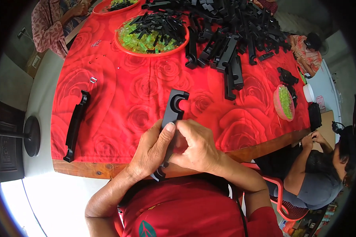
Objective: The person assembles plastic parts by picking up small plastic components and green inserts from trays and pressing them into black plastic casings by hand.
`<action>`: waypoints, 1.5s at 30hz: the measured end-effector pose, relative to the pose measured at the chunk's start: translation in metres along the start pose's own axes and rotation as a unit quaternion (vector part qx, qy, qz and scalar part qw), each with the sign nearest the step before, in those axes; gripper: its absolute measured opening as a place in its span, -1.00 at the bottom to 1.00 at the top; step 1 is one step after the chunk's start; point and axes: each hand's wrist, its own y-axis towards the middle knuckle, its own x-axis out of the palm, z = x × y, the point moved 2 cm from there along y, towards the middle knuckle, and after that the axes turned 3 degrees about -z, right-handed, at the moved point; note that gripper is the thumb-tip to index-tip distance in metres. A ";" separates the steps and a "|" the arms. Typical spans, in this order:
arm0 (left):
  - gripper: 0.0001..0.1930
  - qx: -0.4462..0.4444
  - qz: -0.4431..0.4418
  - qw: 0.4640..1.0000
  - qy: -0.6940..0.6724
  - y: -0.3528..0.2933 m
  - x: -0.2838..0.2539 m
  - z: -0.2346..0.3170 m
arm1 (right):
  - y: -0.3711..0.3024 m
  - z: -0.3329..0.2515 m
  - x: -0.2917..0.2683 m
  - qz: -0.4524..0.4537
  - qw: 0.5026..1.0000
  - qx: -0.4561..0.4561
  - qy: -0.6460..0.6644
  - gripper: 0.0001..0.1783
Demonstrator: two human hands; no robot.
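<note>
- Head view: a long black plastic handle part (pixel 172 118) is seen at lower centre of the frame, held over the near edge of the table (pixel 106 169); its forked upper end points toward frame centre and its lower end shows below the hands.
- The left hand (pixel 152 152) is closed around the part's left side, thumb pressed on its face.
- The right hand (pixel 195 148) is closed over the part's middle from the right, fingertips curled onto it. Whether a small insert is pinched beneath those fingers cannot be told; the spot is hidden.
- Risk judged: the part is gripped around its middle and lower half only, leaving the forked end unsupported. A twist under thumb pressure could lever it out of the grip.
- Risk judged: the lower end hangs past the table edge. If let slip, it would likely drop to the lap or floor, not onto the red rose-print cloth (pixel 138 91).
- Risk judged: any small piece being pressed in could spring free and be lost on the busy cloth pattern.
- A second black handle (pixel 76 124) lies at left of the frame, well apart from the hands.
- A red tray of green clips and black pieces (pixel 152 35) sits at upper centre, a heap of black parts (pixel 229 35) at upper right; a long reach over the held part could knock it.
</note>
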 end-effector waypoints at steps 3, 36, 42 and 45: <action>-0.48 -0.022 0.005 0.999 -0.037 -0.002 0.002 -0.006 | 0.002 0.001 0.002 -0.006 1.000 -0.001 -0.023 -0.36; -0.47 0.018 0.008 0.995 0.093 -0.021 -0.006 0.034 | 0.007 -0.016 -0.002 0.030 0.994 -0.100 -0.026 -0.38; -0.58 0.009 0.122 0.977 0.174 -0.037 -0.068 0.067 | 0.010 -0.010 -0.009 -0.009 0.992 -0.117 0.038 -0.21; -0.71 0.044 0.303 0.873 0.380 -0.045 -0.148 0.082 | 0.014 0.006 -0.029 -0.001 0.994 -0.095 -0.045 -0.44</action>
